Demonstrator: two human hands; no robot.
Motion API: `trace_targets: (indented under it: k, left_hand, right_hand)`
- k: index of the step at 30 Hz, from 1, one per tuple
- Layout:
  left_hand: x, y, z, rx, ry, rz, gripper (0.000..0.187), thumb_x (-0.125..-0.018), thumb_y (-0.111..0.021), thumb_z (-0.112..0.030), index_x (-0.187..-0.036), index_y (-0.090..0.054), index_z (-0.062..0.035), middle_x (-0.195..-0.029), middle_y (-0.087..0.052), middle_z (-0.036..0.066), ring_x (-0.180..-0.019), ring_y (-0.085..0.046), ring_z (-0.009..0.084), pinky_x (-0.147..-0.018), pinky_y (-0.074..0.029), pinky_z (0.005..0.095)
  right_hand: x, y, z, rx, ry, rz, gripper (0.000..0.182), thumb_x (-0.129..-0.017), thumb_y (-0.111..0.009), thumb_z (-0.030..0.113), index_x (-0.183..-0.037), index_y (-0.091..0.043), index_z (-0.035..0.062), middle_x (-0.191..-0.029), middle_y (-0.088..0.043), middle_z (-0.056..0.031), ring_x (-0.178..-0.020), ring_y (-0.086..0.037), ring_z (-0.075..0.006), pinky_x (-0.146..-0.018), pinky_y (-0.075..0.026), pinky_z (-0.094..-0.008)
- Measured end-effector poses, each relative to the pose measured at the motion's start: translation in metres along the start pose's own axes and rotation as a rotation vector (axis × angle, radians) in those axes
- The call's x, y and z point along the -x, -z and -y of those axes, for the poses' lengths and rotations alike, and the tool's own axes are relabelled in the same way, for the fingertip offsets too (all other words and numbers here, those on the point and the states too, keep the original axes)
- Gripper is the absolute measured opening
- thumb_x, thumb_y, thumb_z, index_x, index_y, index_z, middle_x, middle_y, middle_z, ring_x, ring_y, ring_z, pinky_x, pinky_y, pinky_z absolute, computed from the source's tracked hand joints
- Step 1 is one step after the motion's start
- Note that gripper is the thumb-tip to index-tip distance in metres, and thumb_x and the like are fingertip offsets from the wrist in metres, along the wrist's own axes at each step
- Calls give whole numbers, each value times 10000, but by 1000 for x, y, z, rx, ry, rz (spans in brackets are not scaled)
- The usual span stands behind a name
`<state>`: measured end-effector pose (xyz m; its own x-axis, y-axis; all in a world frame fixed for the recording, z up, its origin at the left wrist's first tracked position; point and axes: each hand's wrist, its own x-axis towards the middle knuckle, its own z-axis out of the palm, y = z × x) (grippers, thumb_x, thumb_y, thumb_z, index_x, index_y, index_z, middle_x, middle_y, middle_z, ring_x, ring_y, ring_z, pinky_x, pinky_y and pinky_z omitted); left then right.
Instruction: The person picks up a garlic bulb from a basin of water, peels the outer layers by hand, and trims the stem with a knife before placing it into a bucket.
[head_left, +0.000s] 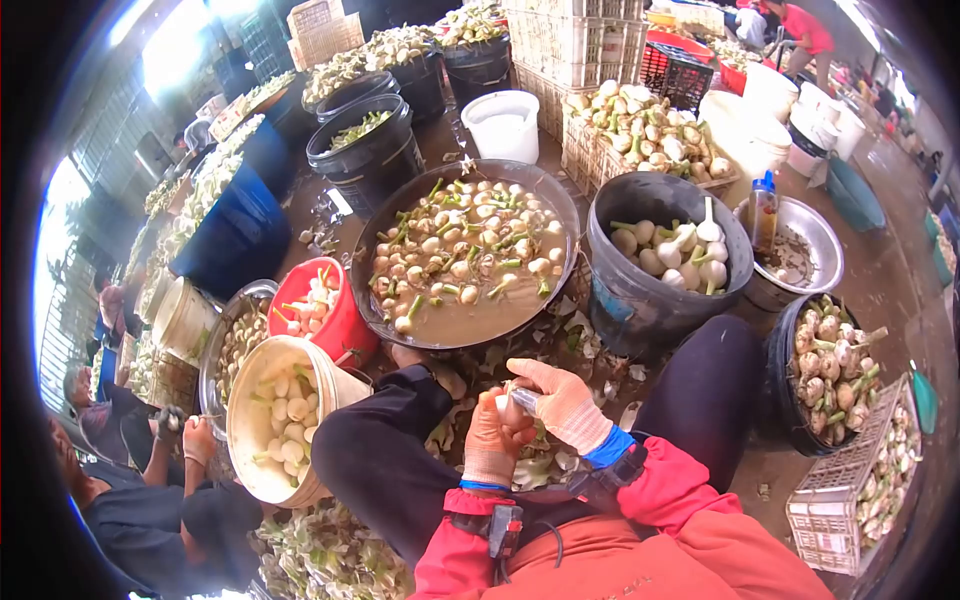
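My left hand point(490, 442), in an orange-palmed work glove, is closed around a pale garlic bulb point(508, 408), mostly covered by the fingers. Meeting it from the right, my gloved right hand point(568, 402) grips a small knife point(525, 400); a short piece of grey metal shows against the bulb. Both hands are together above my lap. Beyond them, a wide dark basin point(455, 342) has garlic bulbs in murky water. To its right a black bucket point(625, 310) holds trimmed white bulbs. On the left stand a cream bucket point(345, 390) and a red bucket point(360, 340), both with peeled bulbs.
Garlic skins point(335, 560) litter the floor around my legs. At right are a black tub of bulbs point(785, 400), a plastic crate point(825, 490) and a metal bowl point(830, 250) with a bottle point(763, 215). Another person point(170, 520) sits at left.
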<state>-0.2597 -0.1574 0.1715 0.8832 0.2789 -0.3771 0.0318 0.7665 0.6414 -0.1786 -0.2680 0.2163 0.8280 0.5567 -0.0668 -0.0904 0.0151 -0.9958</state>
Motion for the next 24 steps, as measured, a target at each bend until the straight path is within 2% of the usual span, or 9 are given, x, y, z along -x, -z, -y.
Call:
trace_targets:
  k: [2, 9, 11, 14, 17, 19, 21, 23, 24]
  left_hand:
    - [2, 2, 1, -12, 88, 34, 403, -891, -565, -408, -1146, -536, -97, -903, -603, 37, -733, -585, 144, -583, -495, 271]
    - [2, 2, -1, 119, 126, 137, 381, -894, -575, -330, -1163, -535, -64, -1008, -633, 78, -883, -624, 202, -669, -535, 316]
    - [6, -10, -4, 176, 27, 86, 303, -851, -640, -134, -1130, -554, -56, -1016, -613, 74, -888, -624, 207, -721, -563, 334]
    - [3, -1, 2, 204, -67, 117, 388, -802, -663, -29, -1171, -545, -60, -1093, -602, 103, -975, -613, 243, -789, -561, 368]
    - [15, -16, -7, 213, -131, 236, 463, -776, -680, -14, -1211, -534, -80, -1135, -594, 123, -1014, -599, 263, -801, -558, 377]
    - [15, -13, -10, 217, -103, 269, 468, -782, -678, -50, -1222, -520, -78, -1140, -586, 146, -1069, -577, 306, -844, -548, 404]
    - [17, -16, -13, 344, -43, 375, 495, -788, -684, -81, -1244, -492, -82, -1146, -578, 149, -1031, -588, 315, -825, -555, 394]
    - [19, -19, -16, 359, -53, 389, 504, -800, -682, -130, -1256, -472, -85, -1142, -573, 153, -960, -601, 310, -775, -563, 370]
    - [19, -18, -18, 372, -23, 361, 492, -808, -675, -128, -1255, -475, -84, -1113, -580, 142, -935, -606, 293, -757, -561, 359]
  right_hand:
    - [0, 3, -4, 39, 46, -18, 395, -825, -556, -45, -1216, -537, 3, -1074, -634, -110, -951, -604, -156, -844, -466, -258]
    - [3, 2, -4, 230, 127, -49, 378, -829, -509, -54, -1188, -565, 51, -1019, -645, -135, -936, -619, -178, -810, -473, -263]
    - [5, 0, -4, 244, 160, -83, 376, -824, -515, -57, -1182, -568, 48, -1005, -645, -126, -928, -617, -173, -805, -475, -261]
    - [4, 1, -12, 182, 167, -146, 368, -815, -518, -68, -1165, -571, 31, -969, -642, -104, -911, -611, -163, -798, -480, -259]
    - [-2, 6, -22, -288, -73, -228, 359, -801, -496, -90, -1143, -564, -8, -986, -636, -131, -913, -616, -201, -785, -493, -271]
    - [-9, 19, -42, -361, -103, -279, 357, -805, -459, -99, -1135, -568, -18, -987, -619, -115, -897, -604, -189, -757, -504, -266]
    - [-15, 26, -42, -401, -271, -433, 366, -796, -466, -89, -1131, -581, 4, -986, -621, -102, -888, -604, -191, -761, -499, -262]
    - [-18, 32, -55, -367, -273, -494, 385, -786, -490, -79, -1144, -586, 26, -1031, -625, -92, -909, -603, -202, -796, -488, -259]
    - [-16, 30, -50, -132, -173, -421, 401, -784, -489, -83, -1158, -580, 30, -1063, -621, -94, -937, -599, -208, -820, -480, -261]
